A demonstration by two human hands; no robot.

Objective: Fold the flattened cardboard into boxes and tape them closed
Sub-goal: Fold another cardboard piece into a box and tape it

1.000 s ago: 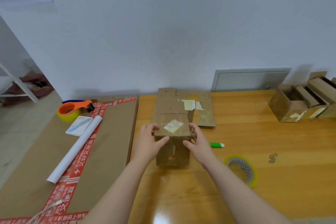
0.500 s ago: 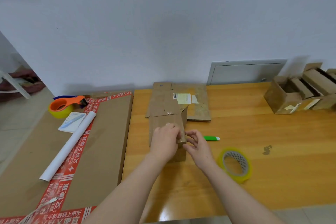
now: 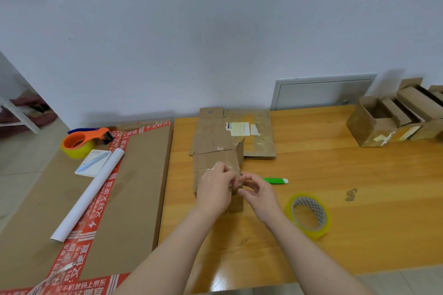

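The cardboard box (image 3: 208, 160) stands on the table (image 3: 335, 170), the left hand (image 3: 215, 190) gripping its near right top edge with curled fingers. The right hand (image 3: 257, 193) sits just right of the box, fingers curled against that edge; whether they pinch cardboard I cannot tell. The tape roll (image 3: 309, 215) lies further right of the box, flattened cardboard (image 3: 260, 143) just behind it

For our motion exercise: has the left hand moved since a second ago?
Yes. The left hand moved rightward across the box, nearer the green marker.
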